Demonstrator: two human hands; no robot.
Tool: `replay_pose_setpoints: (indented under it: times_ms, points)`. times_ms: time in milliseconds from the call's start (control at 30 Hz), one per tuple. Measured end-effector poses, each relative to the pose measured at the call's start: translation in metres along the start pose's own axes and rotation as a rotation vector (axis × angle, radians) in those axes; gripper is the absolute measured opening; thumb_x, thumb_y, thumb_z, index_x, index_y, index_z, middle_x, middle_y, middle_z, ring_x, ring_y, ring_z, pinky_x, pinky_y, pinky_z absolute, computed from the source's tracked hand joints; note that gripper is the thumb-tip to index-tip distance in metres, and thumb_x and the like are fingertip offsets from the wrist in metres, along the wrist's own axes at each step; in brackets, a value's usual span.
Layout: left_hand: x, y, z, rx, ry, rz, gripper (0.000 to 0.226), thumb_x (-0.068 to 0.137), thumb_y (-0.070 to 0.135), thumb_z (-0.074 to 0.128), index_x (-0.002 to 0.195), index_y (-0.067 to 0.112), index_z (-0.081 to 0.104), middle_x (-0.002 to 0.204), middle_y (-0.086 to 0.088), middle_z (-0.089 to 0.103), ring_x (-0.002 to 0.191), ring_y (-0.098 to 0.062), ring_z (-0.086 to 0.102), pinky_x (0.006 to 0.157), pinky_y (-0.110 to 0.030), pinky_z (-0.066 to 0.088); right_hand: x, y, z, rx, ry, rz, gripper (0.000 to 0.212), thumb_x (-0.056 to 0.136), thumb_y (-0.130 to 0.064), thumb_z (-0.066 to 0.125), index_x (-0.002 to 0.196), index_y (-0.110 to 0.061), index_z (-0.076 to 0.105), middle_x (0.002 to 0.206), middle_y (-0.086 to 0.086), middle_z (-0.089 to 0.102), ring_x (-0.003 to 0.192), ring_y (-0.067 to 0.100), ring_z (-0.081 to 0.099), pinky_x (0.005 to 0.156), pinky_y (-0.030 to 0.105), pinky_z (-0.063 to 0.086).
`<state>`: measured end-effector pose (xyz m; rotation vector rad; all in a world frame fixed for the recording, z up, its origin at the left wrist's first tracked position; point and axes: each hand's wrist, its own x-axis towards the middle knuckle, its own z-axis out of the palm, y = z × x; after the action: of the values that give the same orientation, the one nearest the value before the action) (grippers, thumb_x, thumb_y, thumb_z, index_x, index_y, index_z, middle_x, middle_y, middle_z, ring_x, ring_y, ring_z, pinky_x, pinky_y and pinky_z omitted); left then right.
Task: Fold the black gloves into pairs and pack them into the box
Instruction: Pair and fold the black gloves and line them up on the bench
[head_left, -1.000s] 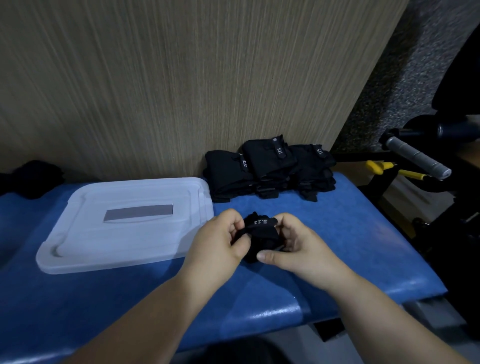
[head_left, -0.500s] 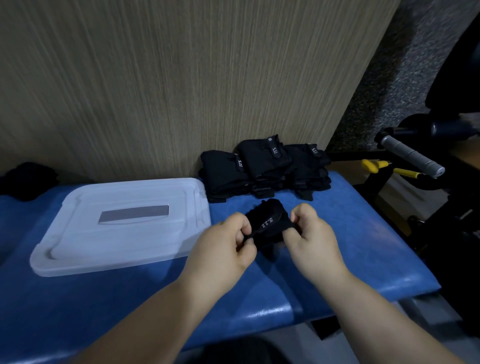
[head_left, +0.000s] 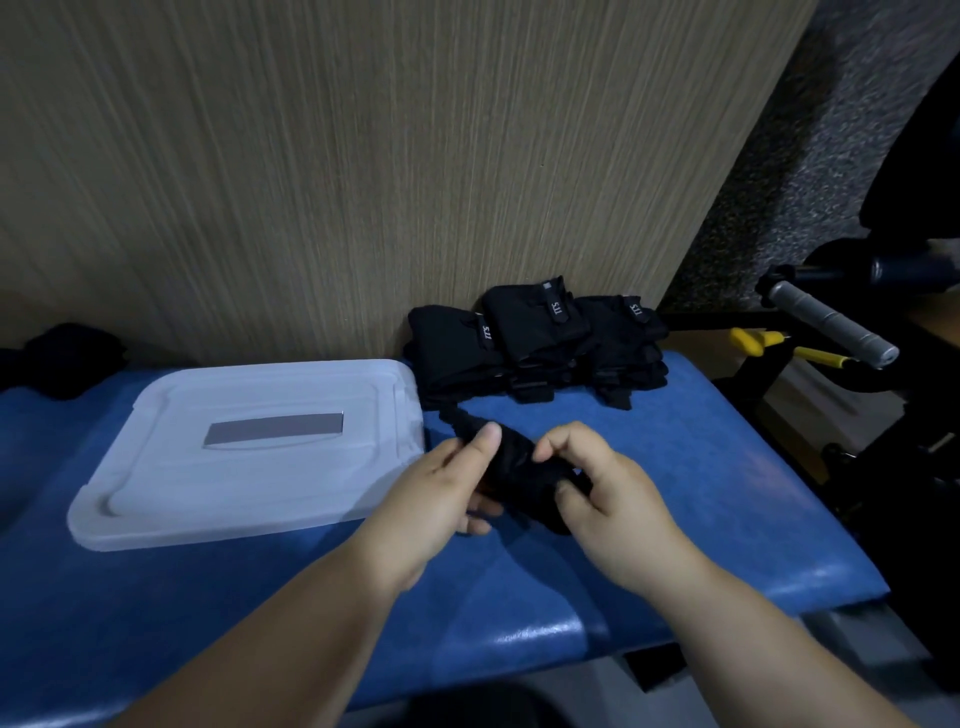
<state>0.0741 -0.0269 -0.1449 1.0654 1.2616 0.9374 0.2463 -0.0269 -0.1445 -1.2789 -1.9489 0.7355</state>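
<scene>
A black glove (head_left: 517, 465) is held just above the blue padded bench (head_left: 727, 493), stretched between both hands. My left hand (head_left: 441, 499) pinches its left end with thumb on top and fingers beneath. My right hand (head_left: 608, 493) grips its right end with curled fingers. Behind them a stack of folded black gloves (head_left: 535, 343) with small white logos rests against the wooden wall. The white plastic box (head_left: 249, 452), lid on with a grey label, lies to the left of my hands.
A dark bundle (head_left: 67, 358) lies at the bench's far left. To the right, beyond the bench edge, stands exercise equipment with a grey-gripped bar (head_left: 831, 332) and yellow handles (head_left: 779, 348). The wooden panel wall (head_left: 363, 156) closes off the back.
The bunched glove has been pulled out longer between my hands. My left thumb now lies on top of it, and both hands sit a little lower and further apart.
</scene>
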Motion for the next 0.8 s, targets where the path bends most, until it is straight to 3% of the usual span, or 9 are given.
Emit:
replay_pose_setpoints:
  times_ms: [67,167,267,367,467,567,667,733,800]
  points:
    - [0.001,0.001,-0.001,-0.078,-0.040,-0.049,0.042,0.089,0.054,0.051,0.102,0.017,0.065,0.091,-0.001,0.074,0.085,-0.018,0.070,0.074,-0.034,0.056,-0.002,0.001,0.001,-0.065,-0.051,-0.045,0.055,0.074,0.001,0.048,0.096,-0.050,0.050,0.098,-0.009,0.061,0.097,0.005,0.055,0.082,0.021,0.046]
    - [0.002,0.002,-0.002,-0.152,0.008,-0.086,0.028,0.093,0.038,0.056,0.106,0.016,0.067,0.093,-0.003,0.075,0.092,-0.022,0.070,0.086,-0.043,0.056,-0.004,0.001,0.004,-0.129,-0.104,-0.095,0.061,0.071,0.007,0.052,0.100,-0.046,0.053,0.100,-0.012,0.056,0.100,0.002,0.054,0.085,0.018,0.046]
    - [0.004,0.002,-0.002,-0.255,0.103,-0.124,0.016,0.098,0.022,0.051,0.102,0.014,0.065,0.085,-0.004,0.076,0.084,-0.020,0.071,0.076,-0.038,0.057,-0.005,0.004,0.006,-0.177,-0.096,-0.215,0.059,0.067,0.010,0.051,0.100,-0.037,0.060,0.108,-0.016,0.062,0.104,-0.009,0.050,0.086,0.007,0.042]
    - [0.006,0.003,-0.004,-0.401,0.144,-0.157,0.019,0.100,0.015,0.046,0.104,0.010,0.064,0.090,-0.009,0.075,0.085,-0.023,0.071,0.072,-0.037,0.057,-0.004,0.008,0.005,-0.242,-0.048,-0.307,0.049,0.065,0.006,0.051,0.093,-0.033,0.064,0.115,-0.025,0.060,0.106,-0.001,0.054,0.087,0.010,0.045]
    - [0.008,0.004,-0.006,-0.552,0.156,-0.168,0.024,0.100,0.013,0.043,0.112,0.005,0.062,0.098,-0.013,0.073,0.090,-0.026,0.070,0.074,-0.038,0.056,-0.003,0.012,0.003,-0.295,-0.019,-0.301,0.035,0.066,-0.002,0.060,0.081,-0.032,0.069,0.123,-0.019,0.061,0.102,-0.002,0.051,0.087,0.007,0.041]
    - [0.007,0.007,-0.005,-0.628,0.138,-0.149,0.026,0.101,0.012,0.040,0.116,0.005,0.060,0.101,-0.013,0.073,0.092,-0.025,0.070,0.072,-0.038,0.056,-0.004,0.011,-0.001,-0.145,-0.029,-0.154,0.022,0.068,-0.014,0.062,0.075,-0.033,0.071,0.123,-0.018,0.059,0.104,-0.007,0.053,0.081,0.005,0.040]
    - [0.006,0.007,-0.004,-0.663,0.115,-0.133,0.026,0.100,0.010,0.041,0.118,0.006,0.059,0.103,-0.013,0.072,0.094,-0.026,0.069,0.076,-0.039,0.056,-0.002,0.007,-0.002,0.085,0.090,-0.017,0.015,0.069,-0.019,0.060,0.063,-0.031,0.065,0.093,-0.014,0.065,0.084,-0.002,0.060,0.068,0.010,0.041]
    - [0.006,0.007,-0.003,-0.669,0.077,-0.127,0.026,0.099,0.008,0.042,0.118,0.006,0.060,0.104,-0.012,0.072,0.095,-0.026,0.069,0.076,-0.039,0.056,0.003,0.008,-0.002,0.221,0.208,0.133,0.013,0.075,-0.031,0.060,0.064,-0.023,0.061,0.076,-0.009,0.065,0.075,0.007,0.059,0.071,0.025,0.046]
    - [0.004,0.006,-0.001,-0.665,0.000,-0.121,0.029,0.099,0.007,0.041,0.121,0.006,0.059,0.108,-0.012,0.071,0.100,-0.027,0.068,0.078,-0.038,0.056,0.006,0.011,-0.003,0.347,0.190,0.357,0.030,0.084,-0.048,0.061,0.076,-0.019,0.063,0.076,-0.009,0.066,0.078,0.015,0.061,0.078,0.037,0.049]
